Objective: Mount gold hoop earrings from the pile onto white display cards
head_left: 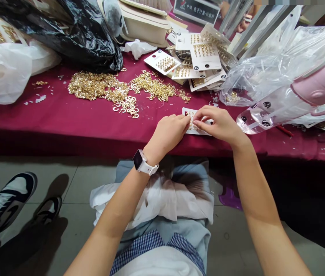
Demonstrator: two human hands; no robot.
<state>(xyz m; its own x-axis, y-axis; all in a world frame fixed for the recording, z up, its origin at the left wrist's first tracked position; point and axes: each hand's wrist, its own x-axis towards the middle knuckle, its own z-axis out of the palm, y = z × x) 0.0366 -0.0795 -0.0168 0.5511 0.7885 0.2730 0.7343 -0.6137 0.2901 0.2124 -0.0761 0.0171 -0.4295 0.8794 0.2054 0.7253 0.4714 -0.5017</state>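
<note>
A white earring card (198,132) with rows of small gold earrings lies on the red tablecloth near the table's front edge. From its left side, my left hand (169,132) holds the card with fingers pressed together; the thumb is mostly hidden. Over the card's middle, my right hand (221,124) is closed in a pinch, thumb against forefinger, close to the left fingertips. Whatever sits in that pinch is too small to make out. Beyond my hands lie loose gold hook-shaped pieces (152,86) and a larger heap of small gold pieces (93,85).
Filled earring cards (205,55) are piled at the back. A pink-lidded clear bottle (283,97) lies to the right beside clear plastic bags (254,76). Black (93,38) and white (4,73) bags stand at left. Another person's shoe (9,197) shows on the floor.
</note>
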